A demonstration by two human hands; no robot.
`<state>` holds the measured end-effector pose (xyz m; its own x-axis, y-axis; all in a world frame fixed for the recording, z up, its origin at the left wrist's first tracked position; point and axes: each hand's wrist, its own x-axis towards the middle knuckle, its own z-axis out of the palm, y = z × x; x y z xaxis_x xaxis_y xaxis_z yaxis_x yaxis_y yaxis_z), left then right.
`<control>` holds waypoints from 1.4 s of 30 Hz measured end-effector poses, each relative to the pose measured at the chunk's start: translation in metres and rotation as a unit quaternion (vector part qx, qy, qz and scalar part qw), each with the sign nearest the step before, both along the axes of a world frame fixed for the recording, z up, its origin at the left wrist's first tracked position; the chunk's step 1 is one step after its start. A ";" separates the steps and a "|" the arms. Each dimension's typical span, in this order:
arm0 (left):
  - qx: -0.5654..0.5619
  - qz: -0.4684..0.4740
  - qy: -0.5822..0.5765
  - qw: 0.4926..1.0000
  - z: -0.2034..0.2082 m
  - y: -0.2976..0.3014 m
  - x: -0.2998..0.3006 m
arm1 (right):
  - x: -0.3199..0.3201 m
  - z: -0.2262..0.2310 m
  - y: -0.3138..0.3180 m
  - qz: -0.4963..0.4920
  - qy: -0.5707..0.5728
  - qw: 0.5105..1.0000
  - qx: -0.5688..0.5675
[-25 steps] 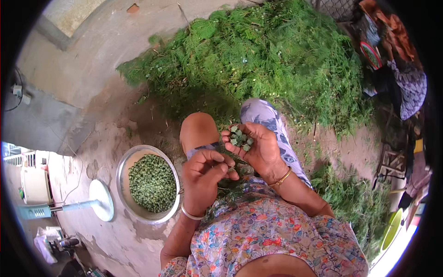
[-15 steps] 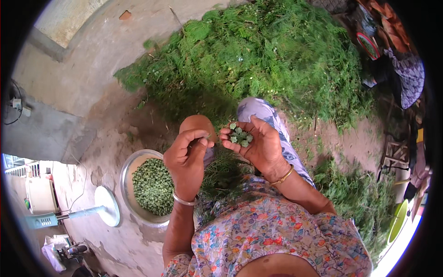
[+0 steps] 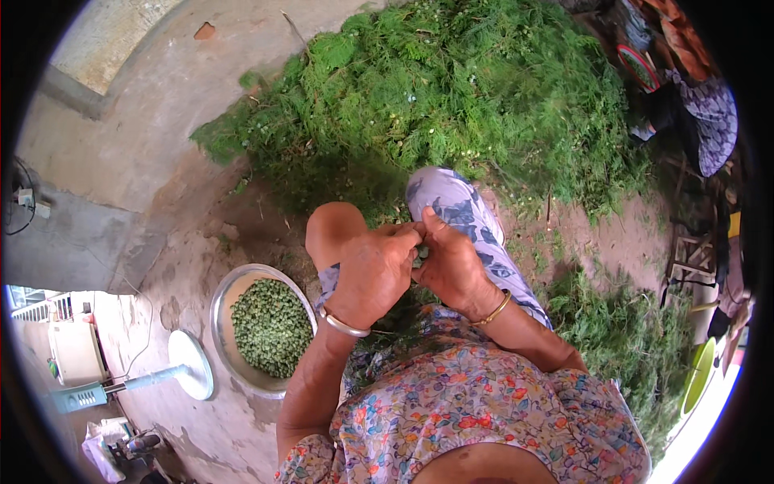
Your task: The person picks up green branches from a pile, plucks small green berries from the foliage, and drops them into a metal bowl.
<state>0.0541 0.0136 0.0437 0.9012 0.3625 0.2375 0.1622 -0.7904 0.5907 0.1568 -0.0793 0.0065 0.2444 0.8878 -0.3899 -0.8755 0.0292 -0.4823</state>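
Observation:
My right hand (image 3: 453,268) is cupped over my lap and curled round a few small green seed cones (image 3: 420,258), which my fingers now mostly hide. Against its fingertips, my left hand (image 3: 375,270) is closed in a pinch, its back towards me; whatever lies between its fingers is hidden. To the left, a metal basin (image 3: 225,327) on the ground holds a heap of similar green cones (image 3: 272,327). Some green sprigs lie on my lap beneath my wrists, partly covered by my arms.
A large pile of green conifer branches (image 3: 451,97) spreads in front of my knees. More cut branches (image 3: 617,343) lie at the right. A pale blue stand fan (image 3: 190,365) is left of the basin. Another person (image 3: 709,121) sits at the far right, beside a red-rimmed tray (image 3: 638,68).
My left hand has moved right and slightly up to meet the right hand's fingers. The right hand has turned and closed over the cones that lay open on its palm.

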 end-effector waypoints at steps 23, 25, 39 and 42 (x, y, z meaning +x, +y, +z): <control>-0.448 0.144 -0.153 0.869 -0.006 0.002 -0.027 | 0.002 -0.007 0.000 0.077 -0.076 0.994 -0.005; -0.483 0.139 -0.162 0.849 -0.010 0.001 -0.029 | 0.003 -0.008 -0.001 0.085 -0.058 0.995 0.016; -0.279 0.157 -0.127 0.939 -0.025 0.000 -0.032 | 0.014 0.007 -0.001 0.004 0.019 0.999 0.038; -0.202 0.165 -0.096 0.961 -0.028 -0.009 -0.025 | 0.008 0.016 -0.001 -0.007 0.007 0.999 0.033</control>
<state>0.0286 0.0048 0.0160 0.6751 0.7183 0.1682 0.2215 -0.4149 0.8825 0.1648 -0.0802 0.0230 0.2524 0.9083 -0.3335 -0.8812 0.0734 -0.4670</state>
